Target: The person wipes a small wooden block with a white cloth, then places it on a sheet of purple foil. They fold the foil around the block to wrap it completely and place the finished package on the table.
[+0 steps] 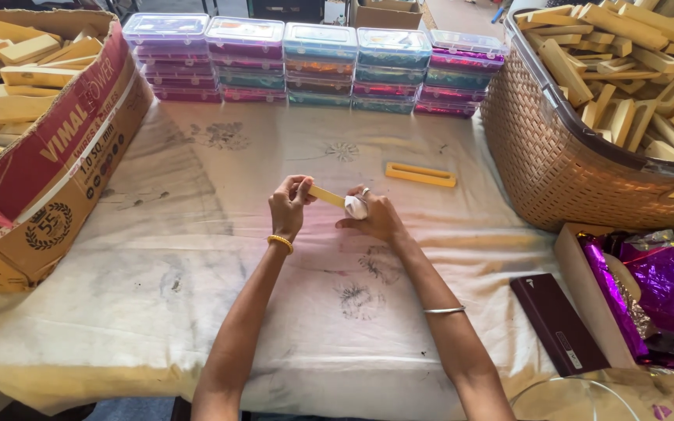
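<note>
My left hand (290, 205) pinches one end of a small yellow wooden piece (326, 195) above the middle of the cloth-covered table (196, 234). At the piece's other end, my right hand (374, 216) presses a white wad of cloth (356, 206) against it. A second yellow wooden piece with a long slot (420, 174) lies flat on the table just beyond my hands.
A torn cardboard box (48, 156) with several wooden pieces stands at the left. A woven basket (563, 171) heaped with similar pieces sits at the right. Stacks of clear plastic boxes (313, 66) line the far edge. A dark maroon case (557, 322) and purple foil (657, 288) lie near right.
</note>
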